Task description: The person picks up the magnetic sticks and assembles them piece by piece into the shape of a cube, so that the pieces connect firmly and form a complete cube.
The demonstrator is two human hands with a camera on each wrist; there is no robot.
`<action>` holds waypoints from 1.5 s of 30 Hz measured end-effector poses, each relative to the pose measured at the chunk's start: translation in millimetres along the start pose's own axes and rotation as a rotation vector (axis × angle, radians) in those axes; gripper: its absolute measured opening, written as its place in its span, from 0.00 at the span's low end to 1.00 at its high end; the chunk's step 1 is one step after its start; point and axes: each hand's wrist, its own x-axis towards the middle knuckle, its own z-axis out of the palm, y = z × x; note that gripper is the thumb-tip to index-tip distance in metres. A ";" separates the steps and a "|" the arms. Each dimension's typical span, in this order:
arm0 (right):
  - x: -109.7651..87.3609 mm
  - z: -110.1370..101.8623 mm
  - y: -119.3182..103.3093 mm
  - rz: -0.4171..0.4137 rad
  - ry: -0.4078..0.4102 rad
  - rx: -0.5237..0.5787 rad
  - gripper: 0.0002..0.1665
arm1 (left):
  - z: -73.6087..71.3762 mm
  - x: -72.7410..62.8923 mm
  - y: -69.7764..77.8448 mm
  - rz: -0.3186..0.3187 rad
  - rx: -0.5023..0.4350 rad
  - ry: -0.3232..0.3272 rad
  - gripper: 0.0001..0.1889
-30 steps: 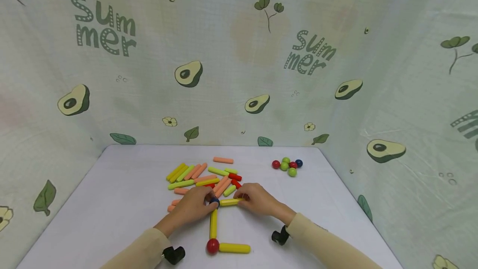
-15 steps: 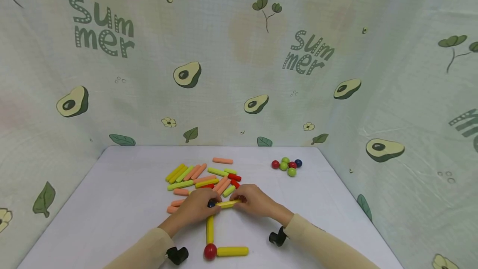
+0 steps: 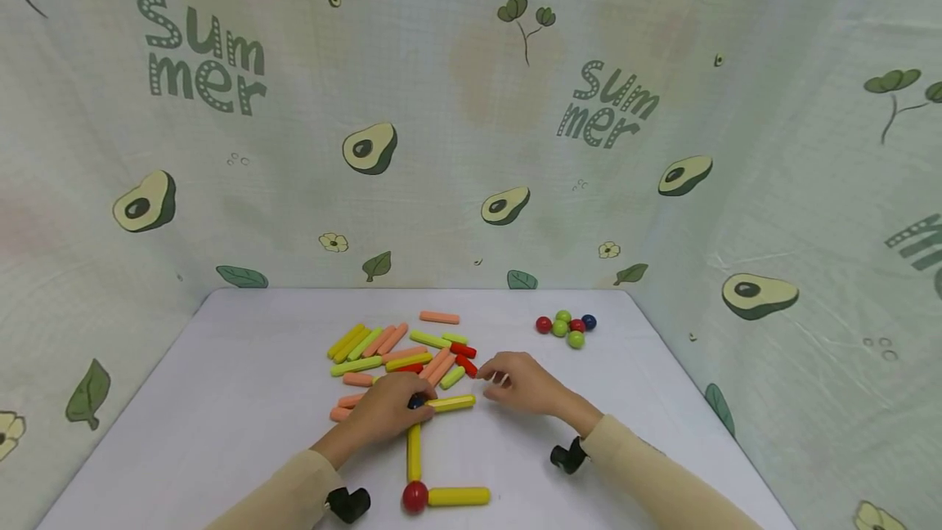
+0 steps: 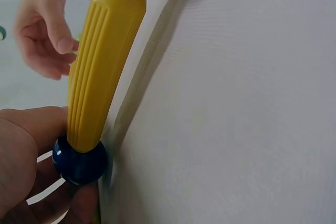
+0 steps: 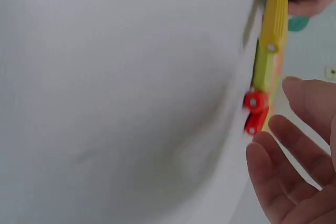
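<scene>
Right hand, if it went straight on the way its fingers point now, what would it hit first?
Probably the nearer short red stick, just ahead of the right hand in the head view; the hand's height is unclear, so it might pass above.

A pale, faintly creased cloth (image 3: pixel 434 88) hangs behind the white surface (image 3: pixel 184 432) and along both its sides. It is printed with halved avocados (image 3: pixel 370 149), green leaves (image 3: pixel 377 266), small cream flowers (image 3: pixel 334 242) and leafy sprigs (image 3: pixel 526 23). The word "summer" (image 3: pixel 202 56) (broken over two lines, in grey-green) shows on the left and again on the right. The surface has rounded far corners and a slight lilac tinge. The light is soft and even.
</scene>
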 end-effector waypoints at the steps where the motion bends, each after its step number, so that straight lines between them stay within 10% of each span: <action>1: -2.7 -5.8 6.0 0.015 0.021 -0.010 0.14 | -0.1 -0.5 0.2 -0.004 0.004 -0.001 0.07; 12: -32.0 -65.7 93.0 0.282 0.317 -0.200 0.16 | 0.0 -2.2 -1.8 0.005 0.009 -0.011 0.08; 20: -47.5 -79.6 130.5 0.367 0.342 -0.266 0.16 | 0.9 -4.3 -5.3 0.018 0.011 -0.007 0.07; 34: -45.0 -73.4 140.5 0.367 0.314 -0.223 0.13 | 1.3 -2.2 -5.3 -0.010 -0.006 -0.011 0.08; 45: -34.7 -54.8 108.2 0.333 0.264 -0.102 0.13 | 2.5 -0.4 -4.7 0.015 -0.004 -0.002 0.07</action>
